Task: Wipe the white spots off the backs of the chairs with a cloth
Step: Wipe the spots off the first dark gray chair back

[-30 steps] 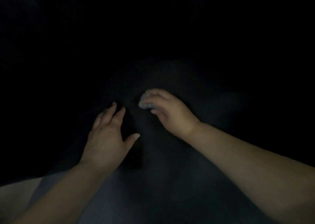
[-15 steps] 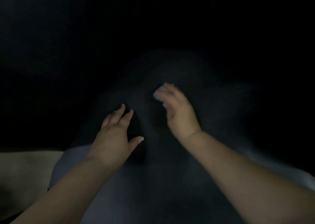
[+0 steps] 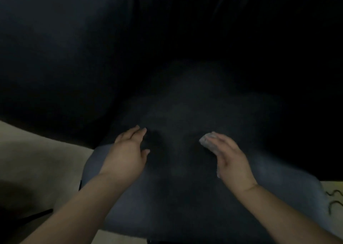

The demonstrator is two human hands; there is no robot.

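The scene is very dark. A dark grey chair back (image 3: 178,193) fills the lower middle of the view. My left hand (image 3: 128,153) lies flat on its left part with straight fingers. My right hand (image 3: 230,160) presses a small grey cloth (image 3: 208,143) against the right part of the chair back; the cloth sticks out under my fingertips. No white spots can be made out in this light.
Pale floor (image 3: 42,162) shows at the lower left and a strip at the lower right, where a dark curly cord (image 3: 333,199) lies. Everything above the chair back is black and unreadable.
My right hand has slid with the cloth to the right and down across the chair back. The view has tilted, showing more floor at the left. My left hand stays flat.
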